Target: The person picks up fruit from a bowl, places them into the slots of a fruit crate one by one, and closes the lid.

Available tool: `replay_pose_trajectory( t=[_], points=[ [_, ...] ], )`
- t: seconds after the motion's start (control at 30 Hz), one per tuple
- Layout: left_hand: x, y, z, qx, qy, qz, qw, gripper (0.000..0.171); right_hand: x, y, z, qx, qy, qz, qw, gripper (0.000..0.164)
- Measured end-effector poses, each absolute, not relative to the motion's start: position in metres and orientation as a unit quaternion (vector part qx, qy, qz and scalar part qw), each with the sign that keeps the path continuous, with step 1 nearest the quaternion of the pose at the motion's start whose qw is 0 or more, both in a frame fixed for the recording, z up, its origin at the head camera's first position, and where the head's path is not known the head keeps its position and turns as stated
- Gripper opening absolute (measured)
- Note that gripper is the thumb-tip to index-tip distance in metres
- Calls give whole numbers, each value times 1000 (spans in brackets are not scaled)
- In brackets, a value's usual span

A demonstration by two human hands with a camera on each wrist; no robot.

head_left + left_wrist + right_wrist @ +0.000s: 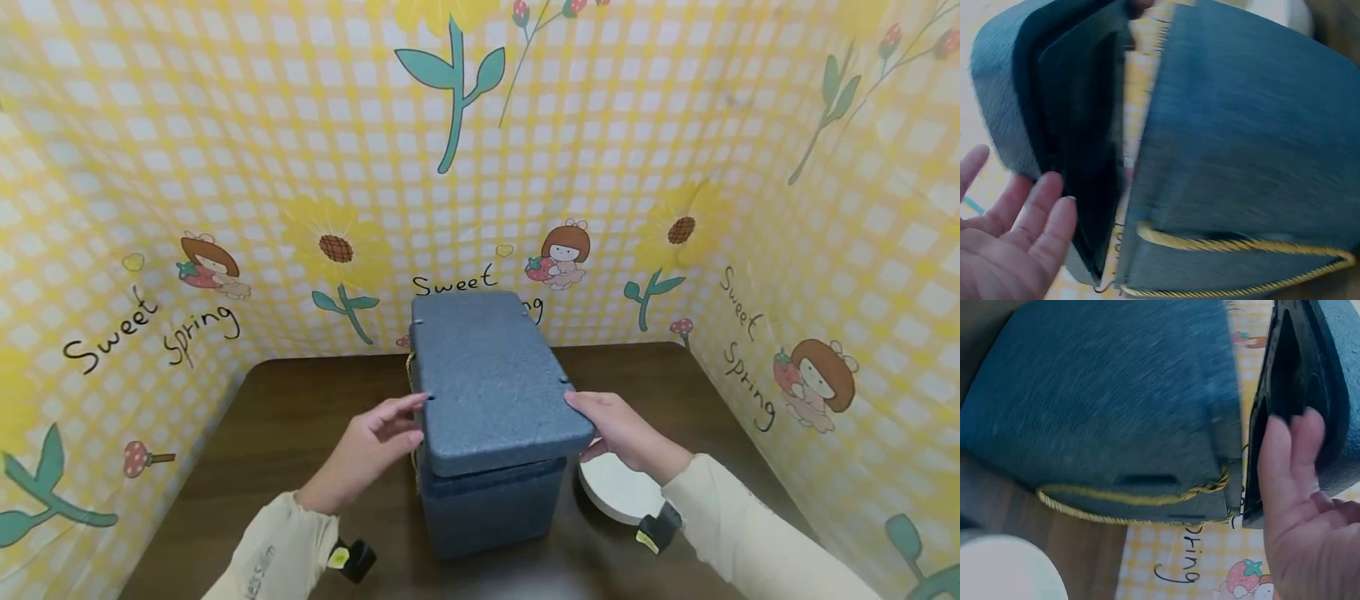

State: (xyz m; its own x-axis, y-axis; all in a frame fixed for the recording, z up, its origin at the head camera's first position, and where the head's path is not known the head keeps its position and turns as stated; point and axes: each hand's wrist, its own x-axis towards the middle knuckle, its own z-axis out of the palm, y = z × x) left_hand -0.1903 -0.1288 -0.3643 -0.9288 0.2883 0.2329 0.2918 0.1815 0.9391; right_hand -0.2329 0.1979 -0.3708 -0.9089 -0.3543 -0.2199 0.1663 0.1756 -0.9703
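A blue-grey foam lid hangs just above a matching foam box, and both wrist views show a gap between them. My right hand grips the lid's right edge, thumb on top and fingertips against the underside. At the lid's left edge is my left hand, its fingers fairly straight and spread, fingertips right at the rim. The lid's recessed dark underside faces the box. A yellow twisted cord loops from the box's side.
A white round dish-like object lies right of the box, partly under my right forearm. The box stands on a dark wooden table. Yellow checked cloth hangs behind and on both sides.
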Motion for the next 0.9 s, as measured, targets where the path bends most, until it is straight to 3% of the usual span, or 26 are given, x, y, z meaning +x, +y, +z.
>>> replay_pose_trajectory(
  t=[0.23, 0.53, 0.77, 0.9],
  points=[
    [-183, -131, -400, -256, -814, -509, 118, 38, -233, 184, -383, -82, 824, -537, 162, 50],
    [-200, -122, -420, -209, -814, -525, 135, 33, -234, 182, -387, -95, 880, -448, 127, 50],
    [-199, -113, -424, -161, -818, -516, 198, 26, -237, 182, -385, -132, 894, -410, 119, 47],
    [-195, -115, -414, -171, -865, -419, 219, 23, -238, 176, -372, -168, 948, -260, 73, 50]
  ],
)
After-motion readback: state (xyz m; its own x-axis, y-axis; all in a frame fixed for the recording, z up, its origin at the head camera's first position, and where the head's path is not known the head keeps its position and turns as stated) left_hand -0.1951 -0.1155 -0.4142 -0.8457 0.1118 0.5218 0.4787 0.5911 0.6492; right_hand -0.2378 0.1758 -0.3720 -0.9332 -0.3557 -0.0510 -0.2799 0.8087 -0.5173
